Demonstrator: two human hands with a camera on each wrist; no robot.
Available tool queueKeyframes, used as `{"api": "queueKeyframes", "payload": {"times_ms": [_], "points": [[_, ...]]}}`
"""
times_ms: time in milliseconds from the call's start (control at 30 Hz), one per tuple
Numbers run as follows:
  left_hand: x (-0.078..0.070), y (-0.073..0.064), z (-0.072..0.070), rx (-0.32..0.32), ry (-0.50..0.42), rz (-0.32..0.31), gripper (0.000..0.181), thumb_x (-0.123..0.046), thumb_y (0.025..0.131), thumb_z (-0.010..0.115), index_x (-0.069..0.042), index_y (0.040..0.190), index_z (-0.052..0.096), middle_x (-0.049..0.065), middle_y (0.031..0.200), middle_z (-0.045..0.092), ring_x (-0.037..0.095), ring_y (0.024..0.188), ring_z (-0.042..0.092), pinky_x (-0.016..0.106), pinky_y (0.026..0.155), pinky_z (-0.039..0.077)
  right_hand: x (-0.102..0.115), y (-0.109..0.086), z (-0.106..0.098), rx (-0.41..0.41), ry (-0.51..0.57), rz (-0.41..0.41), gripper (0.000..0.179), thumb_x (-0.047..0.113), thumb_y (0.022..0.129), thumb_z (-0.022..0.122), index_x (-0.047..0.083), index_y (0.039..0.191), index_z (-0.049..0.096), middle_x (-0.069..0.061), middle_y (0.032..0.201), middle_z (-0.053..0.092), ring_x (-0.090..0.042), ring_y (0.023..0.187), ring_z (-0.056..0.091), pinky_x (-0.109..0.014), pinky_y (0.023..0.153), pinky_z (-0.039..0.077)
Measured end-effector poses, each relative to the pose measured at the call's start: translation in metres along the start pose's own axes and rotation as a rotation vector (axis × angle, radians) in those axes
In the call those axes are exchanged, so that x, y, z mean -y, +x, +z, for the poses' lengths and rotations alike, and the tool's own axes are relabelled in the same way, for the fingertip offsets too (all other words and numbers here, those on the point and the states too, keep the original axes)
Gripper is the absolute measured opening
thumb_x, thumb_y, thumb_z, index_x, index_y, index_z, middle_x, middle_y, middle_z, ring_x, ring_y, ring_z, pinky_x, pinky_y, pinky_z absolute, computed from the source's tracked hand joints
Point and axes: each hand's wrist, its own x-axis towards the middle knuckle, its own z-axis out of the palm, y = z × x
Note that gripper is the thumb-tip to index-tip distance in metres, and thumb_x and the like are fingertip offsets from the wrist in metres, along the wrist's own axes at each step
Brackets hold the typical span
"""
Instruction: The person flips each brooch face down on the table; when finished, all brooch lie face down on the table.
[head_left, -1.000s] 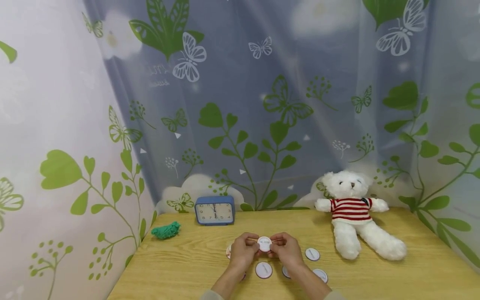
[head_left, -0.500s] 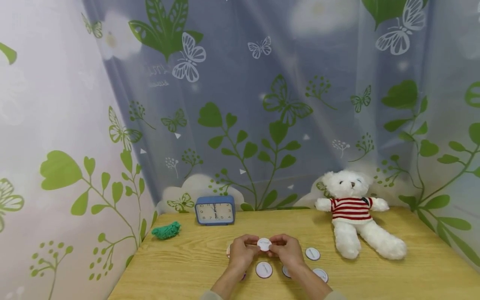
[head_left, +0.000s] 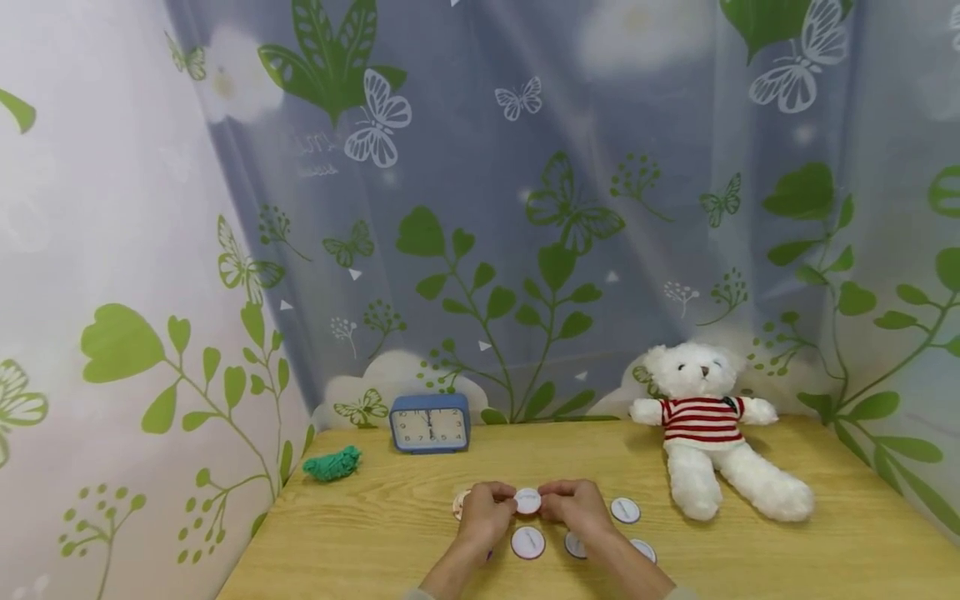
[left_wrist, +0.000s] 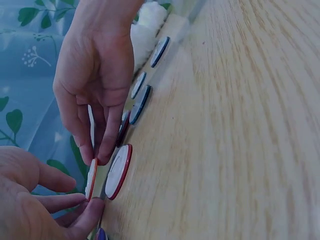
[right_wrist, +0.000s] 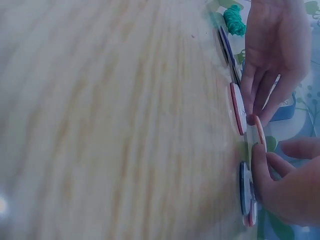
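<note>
Head view: both hands meet over the table at front centre, each pinching the same thing. Left hand has thumb and fingers on the left edge of a round badge; right hand pinches its right edge. White back faces up toward the head camera, and the wrist views show an orange rim. Badge sits between the two sets of fingertips; cannot tell if it touches the table.

Just nearer the person, a red-rimmed badge lies white back up, apart from the held one. Next to the right hand, a partly covered badge lies on the wood. Past the right hand, two more white-backed discs: an upper right badge in full view and a lower right badge partly behind the forearm. Left of the left hand, a patterned badge peeks out, mostly hidden. Purple-edged piece shows as a sliver by the left wrist.

Farther out on the wooden table: green yarn bundle at left, blue clock upright near the back, white teddy bear in red-striped top seated at right. Printed curtain hangs behind.
</note>
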Motion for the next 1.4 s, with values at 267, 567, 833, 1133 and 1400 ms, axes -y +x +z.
{"api": "queueKeyframes", "payload": {"times_ms": [267,567,833,1133,1400], "points": [[-0.001,-0.002,-0.002,-0.01,0.079,-0.006,0.016,0.0,0.089,0.068,0.005,0.102,0.075,0.008,0.093,0.071,0.02,0.085,0.066,0.033,0.076,0.058,0.002,0.001,0.003,0.013,0.008,0.034,0.026,0.0,0.099,0.058,-0.019,0.114,0.066,-0.025,0.107,0.073,-0.027,0.093,0.075,-0.037,0.084,0.063],[-0.002,-0.001,-0.003,-0.041,0.117,0.0,0.015,-0.007,0.089,0.069,0.002,0.099,0.076,0.01,0.096,0.073,0.023,0.091,0.065,0.04,0.082,0.055,0.007,0.001,0.008,0.005,-0.002,0.028,0.029,0.003,0.1,0.054,-0.021,0.111,0.067,-0.026,0.107,0.073,-0.027,0.094,0.073,-0.04,0.087,0.062],[-0.004,-0.003,-0.003,-0.025,0.097,-0.013,0.016,-0.007,0.09,0.068,0.004,0.099,0.076,0.011,0.096,0.073,0.021,0.089,0.064,0.039,0.082,0.056,0.009,-0.003,0.01,0.0,-0.005,0.015,0.03,0.003,0.099,0.054,-0.021,0.11,0.067,-0.018,0.101,0.073,-0.02,0.088,0.069,-0.037,0.083,0.062],[-0.004,-0.003,-0.006,-0.017,0.127,-0.005,0.016,-0.009,0.09,0.066,0.003,0.094,0.077,0.01,0.092,0.072,0.02,0.085,0.062,0.036,0.077,0.055,0.013,-0.004,0.01,0.017,-0.011,0.027,0.031,0.003,0.099,0.054,-0.021,0.114,0.066,-0.023,0.107,0.072,-0.025,0.094,0.07,-0.039,0.086,0.062],[-0.004,-0.003,-0.005,0.0,0.089,-0.034,0.02,-0.011,0.091,0.066,0.006,0.094,0.076,0.007,0.085,0.07,0.016,0.078,0.058,0.032,0.07,0.052,0.014,-0.005,0.008,0.037,0.013,0.042,0.032,0.005,0.101,0.054,-0.02,0.117,0.065,-0.022,0.108,0.072,-0.026,0.096,0.07,-0.042,0.089,0.061]]}}
